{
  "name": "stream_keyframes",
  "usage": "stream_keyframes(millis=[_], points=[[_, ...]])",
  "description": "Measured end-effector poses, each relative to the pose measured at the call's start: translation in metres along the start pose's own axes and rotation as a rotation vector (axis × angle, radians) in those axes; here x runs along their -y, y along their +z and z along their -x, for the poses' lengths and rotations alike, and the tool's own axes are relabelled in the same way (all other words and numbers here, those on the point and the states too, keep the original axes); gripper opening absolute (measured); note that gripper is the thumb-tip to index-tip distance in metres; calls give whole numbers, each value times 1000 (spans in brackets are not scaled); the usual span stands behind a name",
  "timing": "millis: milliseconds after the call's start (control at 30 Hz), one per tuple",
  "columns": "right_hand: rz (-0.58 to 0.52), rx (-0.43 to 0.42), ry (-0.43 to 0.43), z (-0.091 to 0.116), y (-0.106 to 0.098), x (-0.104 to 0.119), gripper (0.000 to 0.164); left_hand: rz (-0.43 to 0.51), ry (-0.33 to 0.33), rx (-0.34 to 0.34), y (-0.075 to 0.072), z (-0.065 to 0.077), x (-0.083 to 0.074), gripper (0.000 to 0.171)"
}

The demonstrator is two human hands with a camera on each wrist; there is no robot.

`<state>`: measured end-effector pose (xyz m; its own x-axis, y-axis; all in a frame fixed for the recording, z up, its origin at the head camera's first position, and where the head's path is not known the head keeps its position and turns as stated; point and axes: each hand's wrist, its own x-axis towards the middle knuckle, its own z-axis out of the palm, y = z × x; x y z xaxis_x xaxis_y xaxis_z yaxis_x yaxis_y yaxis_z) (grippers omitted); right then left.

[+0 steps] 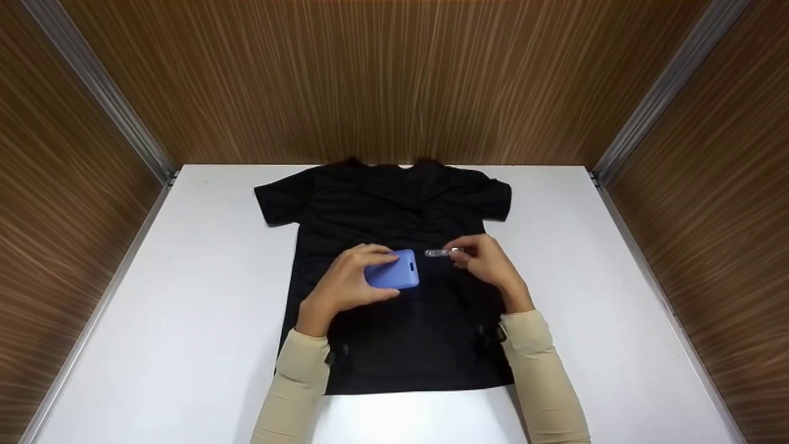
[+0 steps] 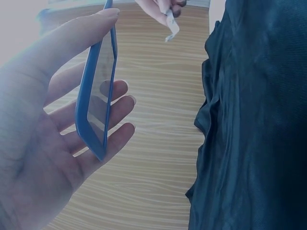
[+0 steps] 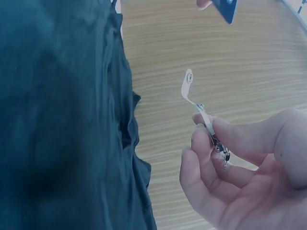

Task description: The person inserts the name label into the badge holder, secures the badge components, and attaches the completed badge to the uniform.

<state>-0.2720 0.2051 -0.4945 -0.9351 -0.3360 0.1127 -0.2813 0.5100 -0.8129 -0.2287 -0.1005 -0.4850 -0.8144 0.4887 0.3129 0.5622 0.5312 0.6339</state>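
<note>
My left hand holds a blue badge holder by its edges, thumb on one side and fingers on the other. A small dark slot shows near the holder's right end in the head view. In the left wrist view the badge holder is seen nearly edge-on, with a clear window in its blue frame. Just to the right, my right hand pinches a badge clip between thumb and fingers. Its clear strap is bent, sticks out towards the holder, and carries a snap stud at its end.
Beneath both hands a black T-shirt lies spread on the white table, collar at the far edge. Wood-grained panels enclose the table at the back and both sides. Beige sleeves cover both forearms.
</note>
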Motion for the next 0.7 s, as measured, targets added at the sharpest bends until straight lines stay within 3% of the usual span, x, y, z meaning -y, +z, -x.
stream_keyframes(millis=[700], points=[[-99, 31, -56, 7, 15, 23, 11, -19, 19, -17, -3, 0, -1, 59]])
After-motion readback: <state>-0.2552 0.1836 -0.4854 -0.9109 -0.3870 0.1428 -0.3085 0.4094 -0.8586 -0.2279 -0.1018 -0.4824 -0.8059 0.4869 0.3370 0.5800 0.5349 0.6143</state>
